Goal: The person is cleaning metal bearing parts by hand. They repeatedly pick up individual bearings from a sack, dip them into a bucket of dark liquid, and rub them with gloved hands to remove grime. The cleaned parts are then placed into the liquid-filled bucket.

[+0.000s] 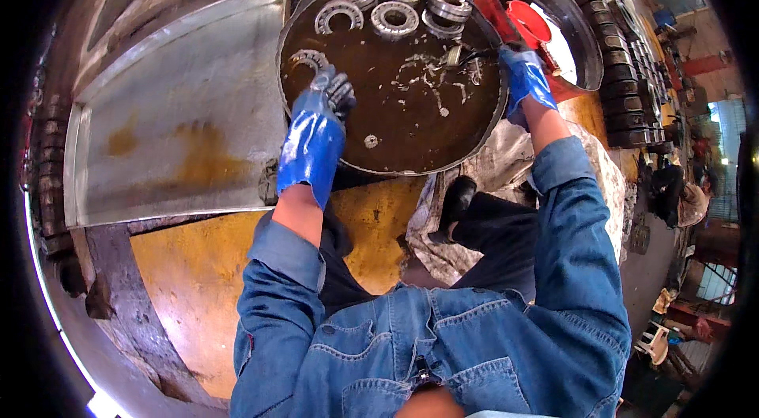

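A round metal tub (506,98) of dark brown liquid stands in front of me. My left hand (322,105), in a blue rubber glove with dark, wet fingers, is over the tub's left side. Its fingers are curled at the edge of a bearing (307,60) that lies partly sunk in the liquid. At the tub's right rim is my right hand (528,78), also blue-gloved, with its fingers closed; what they grip is hidden. Several steel bearings, one of them a roller bearing (394,20), sit together at the tub's far side.
A red bucket (528,22) leans inside a larger drum (585,30) at the right. To the left lies a stained metal tray (170,117). Stacked dark metal parts (621,78) line the right side. A stained cloth (443,240) hangs below the tub.
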A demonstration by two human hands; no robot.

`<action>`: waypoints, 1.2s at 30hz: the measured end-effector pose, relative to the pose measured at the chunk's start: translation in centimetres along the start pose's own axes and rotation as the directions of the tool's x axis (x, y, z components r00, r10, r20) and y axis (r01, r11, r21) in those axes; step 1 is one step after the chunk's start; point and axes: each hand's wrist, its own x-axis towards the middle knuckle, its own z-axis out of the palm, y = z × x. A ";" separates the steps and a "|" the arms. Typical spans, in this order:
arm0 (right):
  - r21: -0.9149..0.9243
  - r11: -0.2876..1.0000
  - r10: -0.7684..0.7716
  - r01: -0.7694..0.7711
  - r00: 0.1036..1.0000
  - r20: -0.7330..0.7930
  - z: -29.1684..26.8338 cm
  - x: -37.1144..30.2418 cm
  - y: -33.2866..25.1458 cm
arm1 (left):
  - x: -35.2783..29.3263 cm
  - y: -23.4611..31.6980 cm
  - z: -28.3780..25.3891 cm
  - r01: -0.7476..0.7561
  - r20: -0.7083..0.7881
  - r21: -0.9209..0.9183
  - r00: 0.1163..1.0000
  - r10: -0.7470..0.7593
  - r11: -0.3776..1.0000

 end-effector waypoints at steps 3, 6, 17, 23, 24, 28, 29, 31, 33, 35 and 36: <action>-0.435 0.891 -0.277 0.128 0.913 -0.298 0.8 -1.8 -2.5 | -1.4 1.3 -1.7 -0.030 -0.055 -0.030 0.998 0.028 0.999; -0.276 0.928 -0.289 0.252 0.952 -0.104 3.2 -4.1 -3.2 | -2.1 1.7 -1.6 -0.027 -0.076 -0.058 0.997 0.023 0.998; -0.305 0.517 -0.451 0.800 0.557 0.697 18.7 -16.6 -7.1 | 0.8 0.0 -0.1 0.104 -0.021 -0.058 0.994 -0.105 0.993; -0.276 0.443 -0.366 0.853 0.453 0.813 20.0 -18.1 -10.5 | -1.9 1.2 -4.8 0.058 -0.089 -0.048 0.994 -0.062 0.997; -0.250 0.435 -0.414 0.865 0.438 0.798 20.4 -18.8 -10.7 | -2.0 1.1 -5.3 0.054 -0.097 -0.048 0.994 -0.058 0.997; -0.178 0.275 -0.434 0.945 0.287 0.854 22.2 -18.2 -8.7 | -2.4 1.3 -5.9 0.044 -0.113 -0.039 0.992 -0.048 0.998; -0.167 0.230 -0.388 0.959 0.248 0.888 22.5 -18.1 -8.7 | -2.4 1.4 -6.1 0.040 -0.119 -0.036 0.992 -0.044 0.999; -0.162 0.314 -0.359 0.936 0.275 0.892 22.4 -17.8 -9.1 | -1.8 1.3 -6.0 0.036 -0.130 -0.026 0.991 -0.040 0.999; -0.197 0.549 -0.383 0.812 0.454 0.804 21.9 -17.8 -9.8 | -1.5 1.4 -5.8 0.034 -0.133 -0.012 0.991 -0.035 0.999; -0.177 0.374 -0.354 0.910 0.317 0.880 22.2 -16.9 -10.7 | -1.2 1.2 -5.0 0.042 -0.127 0.003 0.991 -0.042 0.999; -0.155 0.280 -0.329 0.947 0.247 0.911 22.6 -16.1 -11.4 | -0.9 1.5 -4.6 0.045 -0.119 0.003 0.992 -0.044 0.999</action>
